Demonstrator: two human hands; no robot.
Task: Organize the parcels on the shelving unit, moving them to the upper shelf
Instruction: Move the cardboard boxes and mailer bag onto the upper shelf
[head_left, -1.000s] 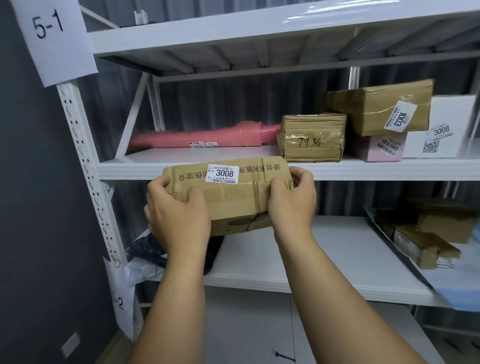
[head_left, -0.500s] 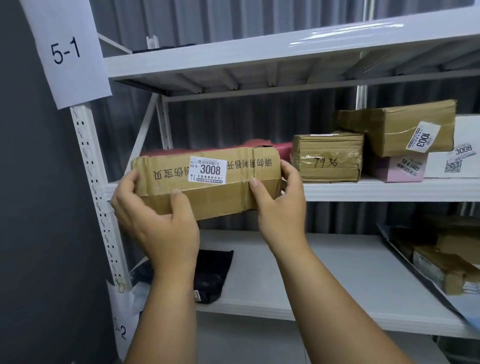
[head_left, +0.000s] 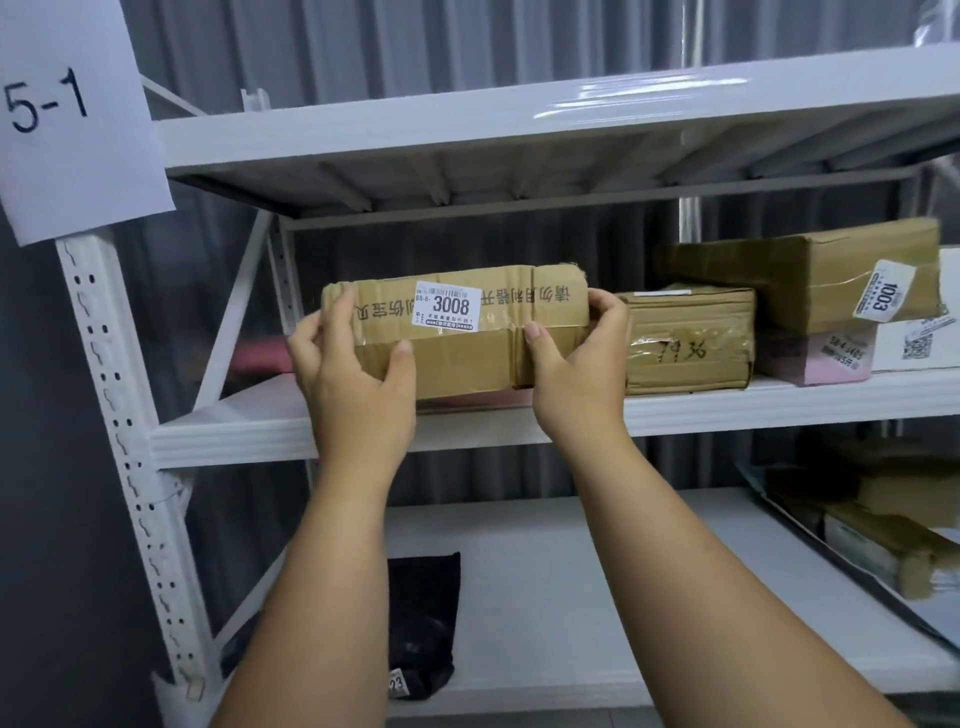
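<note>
Gripping a long brown cardboard parcel (head_left: 457, 332) at both ends, the person holds it level just above the front edge of the white metal middle shelf (head_left: 727, 410); whether its underside touches the board cannot be told. The left hand (head_left: 353, 374) curls its fingers round the left end, thumb pressed on the front face. The right hand (head_left: 576, 364) clasps the right end likewise, thumb on the front. A white label reading 3008 (head_left: 447, 306) faces the camera. Just right of the parcel stands a taped brown box marked 79 (head_left: 685, 338), resting on the same shelf. Further right, a brown box labelled 1003 (head_left: 800, 275) sits on a pink box (head_left: 815, 358). A black bag (head_left: 423, 623) lies on the lower shelf (head_left: 571, 597).
</note>
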